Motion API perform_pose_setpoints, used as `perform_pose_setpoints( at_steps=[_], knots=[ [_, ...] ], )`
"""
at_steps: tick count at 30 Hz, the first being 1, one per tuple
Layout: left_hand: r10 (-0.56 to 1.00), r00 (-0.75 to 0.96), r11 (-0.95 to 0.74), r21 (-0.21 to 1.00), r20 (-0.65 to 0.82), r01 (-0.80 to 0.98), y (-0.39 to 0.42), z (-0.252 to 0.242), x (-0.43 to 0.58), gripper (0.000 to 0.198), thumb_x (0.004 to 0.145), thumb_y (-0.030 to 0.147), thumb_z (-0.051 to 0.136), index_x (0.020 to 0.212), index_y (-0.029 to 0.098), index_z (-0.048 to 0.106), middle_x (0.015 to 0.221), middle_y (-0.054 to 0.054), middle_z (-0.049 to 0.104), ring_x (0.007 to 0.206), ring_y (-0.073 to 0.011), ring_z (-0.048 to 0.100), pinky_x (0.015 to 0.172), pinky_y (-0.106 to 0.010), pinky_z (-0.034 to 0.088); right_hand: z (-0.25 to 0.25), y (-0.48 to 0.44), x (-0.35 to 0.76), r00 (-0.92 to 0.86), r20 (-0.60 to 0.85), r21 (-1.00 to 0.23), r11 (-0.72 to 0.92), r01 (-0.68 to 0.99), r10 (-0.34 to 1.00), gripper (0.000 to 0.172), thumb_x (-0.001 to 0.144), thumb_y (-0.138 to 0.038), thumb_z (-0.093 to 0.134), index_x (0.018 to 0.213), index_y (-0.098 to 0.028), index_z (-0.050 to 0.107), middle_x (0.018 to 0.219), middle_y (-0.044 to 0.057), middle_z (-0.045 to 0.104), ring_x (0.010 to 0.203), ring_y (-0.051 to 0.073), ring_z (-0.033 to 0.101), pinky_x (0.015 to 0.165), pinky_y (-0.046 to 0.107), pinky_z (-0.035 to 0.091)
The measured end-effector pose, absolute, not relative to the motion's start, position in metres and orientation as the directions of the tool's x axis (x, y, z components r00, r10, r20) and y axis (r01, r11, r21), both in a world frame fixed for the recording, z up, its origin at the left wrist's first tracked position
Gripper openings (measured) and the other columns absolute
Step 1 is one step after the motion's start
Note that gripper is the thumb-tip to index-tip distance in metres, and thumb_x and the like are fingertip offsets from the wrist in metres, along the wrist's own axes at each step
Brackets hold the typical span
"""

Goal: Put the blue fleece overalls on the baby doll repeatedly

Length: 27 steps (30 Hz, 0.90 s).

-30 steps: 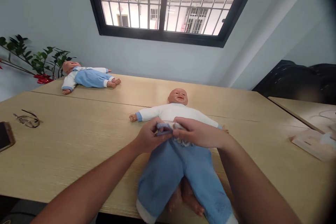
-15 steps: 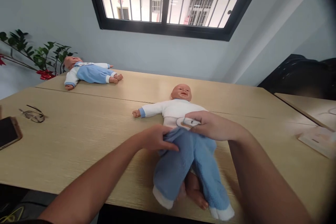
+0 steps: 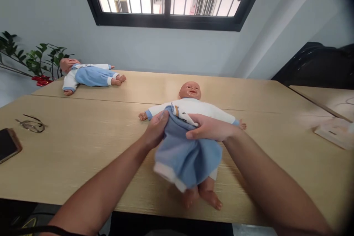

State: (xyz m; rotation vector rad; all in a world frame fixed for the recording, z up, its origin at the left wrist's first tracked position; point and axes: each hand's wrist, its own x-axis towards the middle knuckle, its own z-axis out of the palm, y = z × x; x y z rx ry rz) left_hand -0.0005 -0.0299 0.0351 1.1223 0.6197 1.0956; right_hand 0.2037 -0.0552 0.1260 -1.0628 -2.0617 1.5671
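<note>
A baby doll [image 3: 190, 92] in a white top lies on its back on the wooden table [image 3: 83, 143], head away from me. Blue fleece overalls [image 3: 185, 155] cover its belly and thighs, and its bare feet [image 3: 203, 196] stick out below the white cuffs. My left hand [image 3: 155, 131] grips the left edge of the overalls' bib near the doll's chest. My right hand [image 3: 208, 127] holds the bib's right side, fingers closed on the fabric.
A second doll [image 3: 88, 75] in the same blue and white clothes lies at the back left beside a leafy plant [image 3: 30, 61]. Glasses [image 3: 30, 124] and a phone [image 3: 7, 147] lie at the left. A pale flat object [image 3: 333, 134] sits at the right, a black chair [image 3: 318, 66] behind.
Both hands have pulled the blue overalls up the doll, from waist to chest. The trouser legs have ridden up and the bare feet now show below the cuffs.
</note>
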Motion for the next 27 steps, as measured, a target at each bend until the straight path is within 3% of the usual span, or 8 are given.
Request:
perform_pose_setpoints(
  at_steps=[6, 10, 12, 15, 21, 24, 27],
  knots=[
    [0.804, 0.57, -0.107, 0.984, 0.17, -0.143, -0.035, 0.032, -0.01, 0.064, 0.081, 0.073, 0.072, 0.108, 0.015, 0.073, 0.099, -0.008, 0.075, 0.089, -0.0225, 0.068, 0.078, -0.032, 0.055, 0.127, -0.046, 0.223, -0.752, -0.273, -0.844, 0.226, 0.486, 0.599, 0.042, 0.081, -0.05, 0.079, 0.105, -0.017, 0.071, 0.103, 0.003, 0.073, 0.092, 0.021, 0.065, 0.08, 0.03, 0.051],
    [0.627, 0.752, -0.256, 0.965, 0.203, -0.047, -0.034, 0.034, -0.012, 0.057, 0.069, 0.059, 0.088, 0.103, 0.015, 0.074, 0.101, -0.007, 0.075, 0.097, -0.0262, 0.069, 0.089, -0.037, 0.056, 0.125, -0.047, 0.225, -0.744, -0.281, -0.826, 0.243, 0.509, 0.607, 0.027, 0.084, -0.045, 0.075, 0.092, -0.02, 0.075, 0.09, 0.0, 0.074, 0.082, 0.02, 0.064, 0.075, 0.03, 0.051],
    [0.579, 0.804, -0.278, 0.96, 0.136, 0.039, -0.033, 0.032, -0.014, 0.047, 0.073, 0.05, 0.088, 0.104, 0.017, 0.076, 0.103, -0.007, 0.077, 0.101, -0.0276, 0.07, 0.093, -0.04, 0.056, 0.124, -0.046, 0.224, -0.734, -0.247, -0.836, 0.244, 0.491, 0.632, 0.023, 0.085, -0.042, 0.074, 0.094, -0.021, 0.077, 0.093, 0.0, 0.075, 0.086, 0.021, 0.066, 0.079, 0.031, 0.052],
    [0.612, 0.787, -0.253, 0.962, 0.077, 0.103, -0.032, 0.027, -0.018, 0.036, 0.08, 0.047, 0.083, 0.101, 0.018, 0.077, 0.092, -0.004, 0.076, 0.091, -0.0263, 0.07, 0.083, -0.038, 0.058, 0.122, -0.044, 0.225, -0.731, -0.188, -0.878, 0.222, 0.425, 0.656, 0.023, 0.086, -0.037, 0.073, 0.103, -0.022, 0.077, 0.106, 0.001, 0.077, 0.101, 0.024, 0.068, 0.093, 0.035, 0.053],
    [0.78, 0.611, -0.072, 0.989, 0.135, -0.127, -0.029, 0.021, -0.014, 0.047, 0.084, 0.064, 0.074, 0.091, 0.017, 0.074, 0.083, -0.004, 0.071, 0.08, -0.0221, 0.068, 0.07, -0.032, 0.055, 0.11, -0.042, 0.23, -0.701, -0.124, -0.969, 0.066, 0.237, 0.702, 0.049, 0.086, -0.041, 0.075, 0.128, -0.018, 0.067, 0.124, 0.008, 0.074, 0.113, 0.026, 0.068, 0.1, 0.042, 0.053],
    [0.855, 0.504, 0.04, 0.956, 0.118, -0.291, -0.031, 0.024, -0.005, 0.053, 0.081, 0.068, 0.076, 0.097, 0.017, 0.071, 0.082, -0.004, 0.07, 0.082, -0.0222, 0.07, 0.076, -0.034, 0.057, 0.11, -0.041, 0.228, -0.716, -0.095, -0.964, 0.116, 0.24, 0.692, 0.062, 0.082, -0.045, 0.079, 0.136, -0.019, 0.062, 0.133, 0.009, 0.07, 0.121, 0.029, 0.065, 0.105, 0.044, 0.051],
    [0.891, 0.445, 0.098, 0.917, 0.092, -0.386, -0.037, 0.029, 0.001, 0.057, 0.08, 0.068, 0.077, 0.106, 0.017, 0.07, 0.091, -0.005, 0.073, 0.095, -0.0263, 0.073, 0.084, -0.038, 0.059, 0.114, -0.039, 0.226, -0.711, -0.068, -0.911, 0.247, 0.33, 0.7, 0.06, 0.082, -0.043, 0.079, 0.136, -0.022, 0.063, 0.132, 0.007, 0.07, 0.121, 0.029, 0.064, 0.106, 0.044, 0.051]
  ],
)
